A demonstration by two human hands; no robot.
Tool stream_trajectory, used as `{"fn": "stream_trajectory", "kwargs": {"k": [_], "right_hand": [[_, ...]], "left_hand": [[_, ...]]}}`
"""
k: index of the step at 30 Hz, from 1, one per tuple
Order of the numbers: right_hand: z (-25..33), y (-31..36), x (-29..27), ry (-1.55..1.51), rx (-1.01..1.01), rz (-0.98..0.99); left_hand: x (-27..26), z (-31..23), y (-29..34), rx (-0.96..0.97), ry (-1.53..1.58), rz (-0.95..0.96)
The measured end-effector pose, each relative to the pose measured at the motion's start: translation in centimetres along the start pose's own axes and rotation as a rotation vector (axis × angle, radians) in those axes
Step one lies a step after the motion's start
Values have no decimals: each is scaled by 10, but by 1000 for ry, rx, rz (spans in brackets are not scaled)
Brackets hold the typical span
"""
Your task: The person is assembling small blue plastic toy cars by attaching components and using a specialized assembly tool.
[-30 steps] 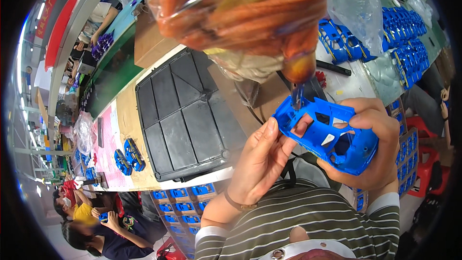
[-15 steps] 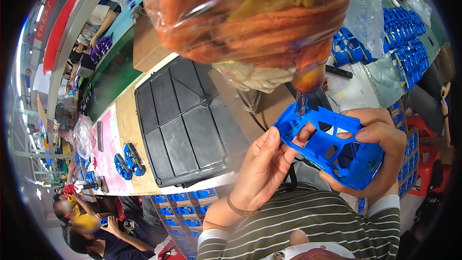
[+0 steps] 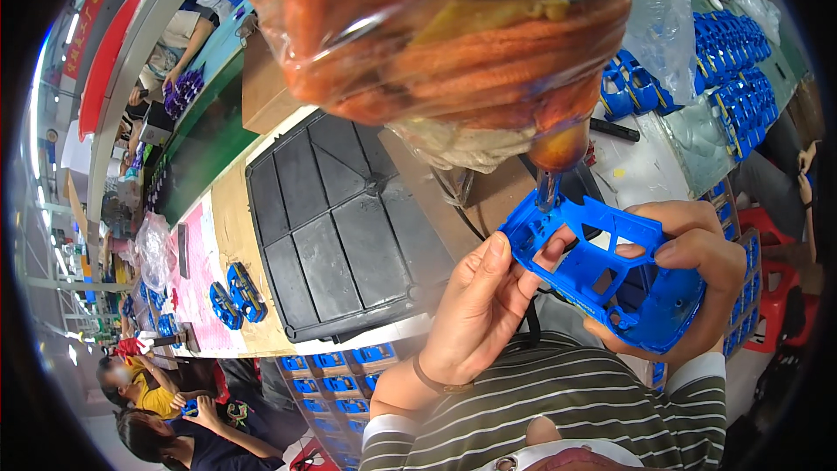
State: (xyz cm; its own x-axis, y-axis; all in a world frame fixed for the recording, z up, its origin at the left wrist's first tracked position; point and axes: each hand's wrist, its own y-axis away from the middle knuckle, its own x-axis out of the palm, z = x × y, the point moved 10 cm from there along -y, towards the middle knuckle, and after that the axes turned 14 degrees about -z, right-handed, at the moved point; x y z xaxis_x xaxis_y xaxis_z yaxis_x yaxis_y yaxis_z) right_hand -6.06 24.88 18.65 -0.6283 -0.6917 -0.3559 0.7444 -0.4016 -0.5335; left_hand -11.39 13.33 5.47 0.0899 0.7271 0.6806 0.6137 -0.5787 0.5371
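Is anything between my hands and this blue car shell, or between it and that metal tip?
Nothing visible. Your left hand and right hand hold the blue car shell directly; the metal tip overlaps its left end in view, contact unclear.

Glossy blue plastic car shell (image 3: pixel 571 272) beneath a film-wrapped cloth bundle (image 3: pixel 427 61)
The shell looks smooth and shiny, the tip (image 3: pixel 547 192) at it slick and metallic; the bundle's orange cloth is creased under glossy clear film (image 3: pixel 366 23). The ribbed black tray (image 3: pixel 327 218) looks like plastic with a dull sheen. The box (image 3: pixel 264 83) is matt brown cardboard, the bag (image 3: pixel 663 26) crinkled see-through plastic, the striped shirt (image 3: pixel 558 397) matt cloth.
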Motion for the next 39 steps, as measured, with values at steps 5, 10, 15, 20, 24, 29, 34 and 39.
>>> {"fn": "stream_trajectory", "kwargs": {"k": [5, 10, 15, 20, 24, 29, 34, 39], "right_hand": [[1, 0, 0, 53, 3, 23], [-1, 3, 0, 50, 46, 5], [3, 2, 1, 13, -11, 3], [8, 2, -2, -27, -113, -33], [6, 3, -1, -33, -97, -37], [2, 4, 4, -14, 9, 51], [-2, 5, 2, -20, 37, 60], [-1, 4, -1, -25, 45, 18]], "left_hand": [[2, -3, 1, -24, 104, 5], [0, -5, 1, -11, 56, -31], [1, -6, 1, 6, 49, 3], [1, -6, 0, 12, 40, -10], [-1, -6, 1, 9, 40, -27], [-4, -7, 1, 15, 38, -27], [-3, -7, 1, 21, 42, -31], [-2, -8, 1, 24, 22, -44]]}}
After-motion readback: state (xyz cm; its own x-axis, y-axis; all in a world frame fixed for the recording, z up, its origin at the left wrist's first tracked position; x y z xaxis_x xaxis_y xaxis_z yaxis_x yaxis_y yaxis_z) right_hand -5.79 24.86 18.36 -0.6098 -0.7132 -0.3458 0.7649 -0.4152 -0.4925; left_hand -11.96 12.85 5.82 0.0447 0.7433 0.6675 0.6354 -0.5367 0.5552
